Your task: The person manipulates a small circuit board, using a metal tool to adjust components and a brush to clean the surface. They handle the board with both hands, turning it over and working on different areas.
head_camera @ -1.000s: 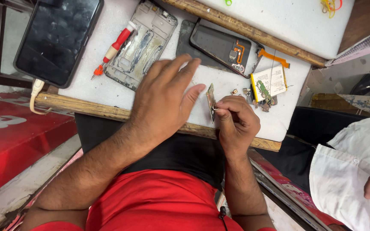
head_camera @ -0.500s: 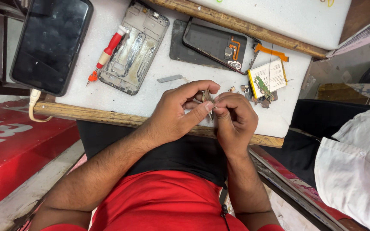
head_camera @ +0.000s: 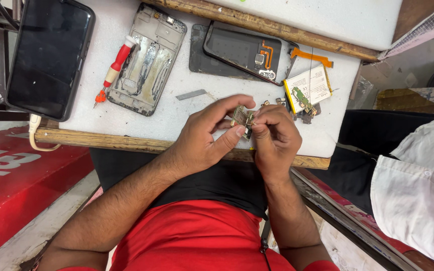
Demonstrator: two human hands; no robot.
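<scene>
My left hand [head_camera: 204, 138] and my right hand [head_camera: 275, 138] meet over the near edge of the white work board [head_camera: 177, 113]. Both pinch a small greenish circuit board [head_camera: 241, 118] between thumb and fingertips, held just above the board. Behind the hands lie an open phone frame [head_camera: 146, 57], a red-handled screwdriver [head_camera: 114, 70] beside it, a dark phone back with an orange flex cable [head_camera: 242, 50], and a battery with a small board on it [head_camera: 307, 90]. A thin grey metal strip [head_camera: 191, 94] lies just beyond my left fingers.
A black phone [head_camera: 48, 55] with a white cable [head_camera: 35, 135] rests at the left edge. Small loose parts [head_camera: 307, 116] sit by the battery. Another person in a white shirt [head_camera: 418, 190] sits at the right. A red surface [head_camera: 16, 175] lies below left.
My left hand lifted off the board and curled in to join the right. Both now pinch the small circuit board, which has turned to show its flat face.
</scene>
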